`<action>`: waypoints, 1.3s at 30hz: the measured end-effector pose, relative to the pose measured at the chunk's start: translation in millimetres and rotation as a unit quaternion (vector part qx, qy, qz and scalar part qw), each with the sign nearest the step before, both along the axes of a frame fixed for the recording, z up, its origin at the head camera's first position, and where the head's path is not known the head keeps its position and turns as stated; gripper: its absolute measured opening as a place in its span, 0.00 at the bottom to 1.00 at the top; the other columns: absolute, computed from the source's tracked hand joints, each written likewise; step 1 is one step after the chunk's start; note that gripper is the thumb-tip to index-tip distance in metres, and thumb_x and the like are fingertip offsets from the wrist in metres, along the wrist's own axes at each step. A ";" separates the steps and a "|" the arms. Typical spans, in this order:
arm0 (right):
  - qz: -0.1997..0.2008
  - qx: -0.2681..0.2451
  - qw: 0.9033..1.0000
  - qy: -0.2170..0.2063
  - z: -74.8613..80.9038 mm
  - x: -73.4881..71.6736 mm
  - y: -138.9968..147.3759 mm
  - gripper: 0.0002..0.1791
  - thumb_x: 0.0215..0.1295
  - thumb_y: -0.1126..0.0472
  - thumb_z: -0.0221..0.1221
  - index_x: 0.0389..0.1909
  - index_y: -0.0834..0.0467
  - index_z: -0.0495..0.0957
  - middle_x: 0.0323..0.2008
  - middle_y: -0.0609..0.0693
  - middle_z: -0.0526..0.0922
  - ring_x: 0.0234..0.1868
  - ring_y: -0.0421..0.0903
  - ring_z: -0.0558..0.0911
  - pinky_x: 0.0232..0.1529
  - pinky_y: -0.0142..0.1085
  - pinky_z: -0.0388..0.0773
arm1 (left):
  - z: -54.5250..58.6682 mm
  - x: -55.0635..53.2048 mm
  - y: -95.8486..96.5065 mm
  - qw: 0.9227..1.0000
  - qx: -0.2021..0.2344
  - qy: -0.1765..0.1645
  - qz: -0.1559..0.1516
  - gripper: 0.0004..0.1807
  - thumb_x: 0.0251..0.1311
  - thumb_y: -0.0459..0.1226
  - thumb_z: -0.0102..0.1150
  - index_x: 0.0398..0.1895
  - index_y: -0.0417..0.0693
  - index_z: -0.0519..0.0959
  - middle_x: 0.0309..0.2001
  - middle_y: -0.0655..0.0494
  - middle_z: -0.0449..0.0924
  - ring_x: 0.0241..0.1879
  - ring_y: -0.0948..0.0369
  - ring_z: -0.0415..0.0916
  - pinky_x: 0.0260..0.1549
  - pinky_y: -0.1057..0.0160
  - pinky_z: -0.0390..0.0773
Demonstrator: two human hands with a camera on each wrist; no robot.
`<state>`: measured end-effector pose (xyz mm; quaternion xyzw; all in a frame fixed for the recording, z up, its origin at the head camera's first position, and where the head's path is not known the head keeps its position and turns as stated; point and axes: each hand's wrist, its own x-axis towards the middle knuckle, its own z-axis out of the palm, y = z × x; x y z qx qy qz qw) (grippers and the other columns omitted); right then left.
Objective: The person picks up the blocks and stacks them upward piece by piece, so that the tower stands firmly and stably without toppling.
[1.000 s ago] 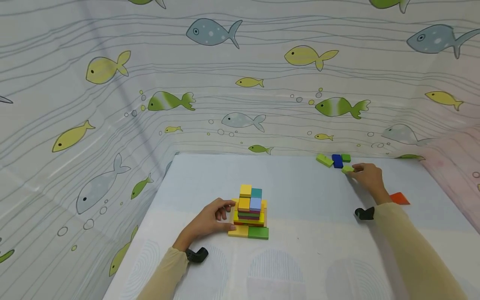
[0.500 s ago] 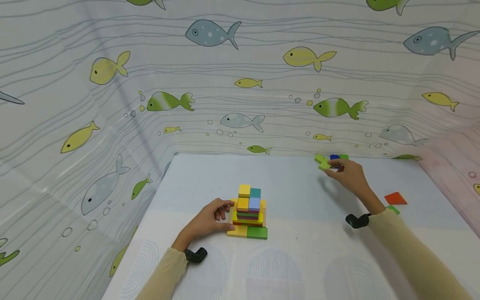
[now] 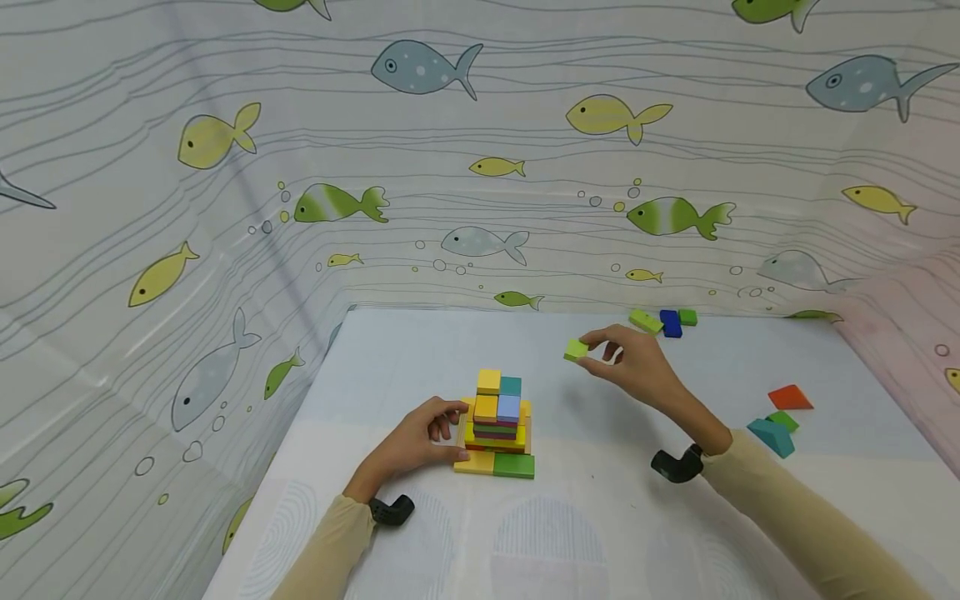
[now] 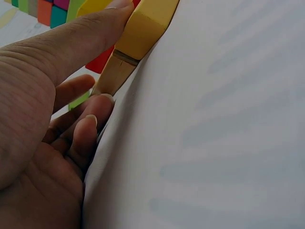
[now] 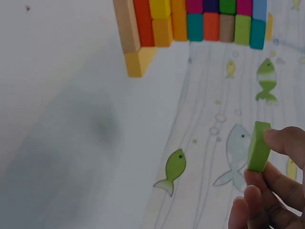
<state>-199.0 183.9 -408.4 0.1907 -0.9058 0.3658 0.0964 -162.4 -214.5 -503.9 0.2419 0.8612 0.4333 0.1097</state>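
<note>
A tower of coloured wooden blocks (image 3: 487,408) stands on the table, with yellow and green blocks along its front foot. My left hand (image 3: 416,435) holds the tower's base at its left side, thumb at the front yellow block (image 4: 150,26) and index finger at the back corner. Its other fingers curl in beside a bare-wood block (image 4: 113,74). Between thumb and fingers, my right hand (image 3: 636,362) pinches a light green block (image 3: 575,350) in the air, right of and behind the tower. The right wrist view shows that green block (image 5: 259,147) at the fingertips, apart from the tower.
At the back right lie a lime block (image 3: 645,321), a blue block (image 3: 671,323) and a green block (image 3: 687,317). Farther right are an orange-red piece (image 3: 791,397), a green piece (image 3: 783,421) and a teal piece (image 3: 772,437). A fish-patterned sheet (image 3: 420,150) rises behind the table.
My right hand has picked the light green block from the group at the back right and carried it left toward the tower. The left hand stays at the base.
</note>
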 end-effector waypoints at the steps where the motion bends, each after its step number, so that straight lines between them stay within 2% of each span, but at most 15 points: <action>1: 0.008 -0.002 1.000 0.003 2.8 2.8 -5.8 0.19 0.61 0.57 0.75 0.52 0.56 0.86 0.46 0.49 0.87 0.38 0.46 0.79 0.37 0.40 0.79 | 0.1 0.0 -0.1 1.000 -0.002 0.001 0.000 0.39 0.52 0.53 0.79 0.67 0.63 0.74 0.49 0.58 0.74 0.39 0.59 0.71 0.41 0.63 0.72; 10: 0.084 -0.007 0.996 0.010 17.7 22.7 -45.3 0.18 0.62 0.55 0.74 0.51 0.53 0.87 0.44 0.45 0.86 0.38 0.46 0.78 0.37 0.38 0.79 | 0.8 0.4 -0.3 1.000 -0.004 0.001 0.001 0.39 0.53 0.53 0.79 0.68 0.61 0.73 0.50 0.58 0.74 0.39 0.59 0.71 0.41 0.64 0.72; 17: 0.114 -0.006 0.993 0.009 21.6 30.4 -63.9 0.18 0.61 0.55 0.74 0.52 0.52 0.86 0.46 0.43 0.86 0.38 0.45 0.78 0.37 0.39 0.80 | -0.9 -0.5 0.0 1.000 -0.003 -0.002 0.004 0.39 0.52 0.53 0.80 0.68 0.62 0.74 0.49 0.59 0.74 0.38 0.59 0.71 0.40 0.64 0.72; 23: 0.122 0.006 0.992 0.016 20.6 31.4 -71.9 0.19 0.61 0.55 0.75 0.52 0.52 0.86 0.46 0.42 0.86 0.38 0.42 0.77 0.37 0.37 0.79 | -3.9 -1.5 -0.5 1.000 0.011 -0.003 0.003 0.38 0.51 0.50 0.81 0.67 0.62 0.74 0.49 0.58 0.74 0.39 0.57 0.71 0.40 0.63 0.71; 31: 0.129 -0.001 0.992 0.016 18.6 33.3 -75.2 0.19 0.62 0.53 0.74 0.53 0.51 0.86 0.47 0.42 0.85 0.38 0.44 0.78 0.36 0.40 0.80 | -1.4 -1.0 -0.1 1.000 -0.002 0.003 0.000 0.39 0.52 0.53 0.79 0.68 0.63 0.73 0.49 0.60 0.73 0.40 0.59 0.71 0.41 0.63 0.72; 35: 0.114 -0.014 0.993 0.018 14.8 34.5 -63.1 0.17 0.65 0.52 0.72 0.53 0.49 0.85 0.48 0.42 0.85 0.38 0.44 0.78 0.36 0.41 0.81 | -0.5 -0.2 -0.1 1.000 -0.006 0.008 -0.004 0.39 0.53 0.54 0.78 0.68 0.61 0.73 0.50 0.59 0.73 0.40 0.59 0.71 0.41 0.63 0.72; 39: 0.083 -0.023 0.996 0.025 4.6 37.6 -33.2 0.13 0.68 0.54 0.69 0.52 0.49 0.85 0.48 0.43 0.85 0.36 0.41 0.78 0.36 0.39 0.80 | -0.9 -0.4 -0.8 1.000 -0.003 0.009 -0.007 0.39 0.53 0.53 0.78 0.68 0.61 0.73 0.50 0.59 0.73 0.40 0.59 0.71 0.41 0.63 0.72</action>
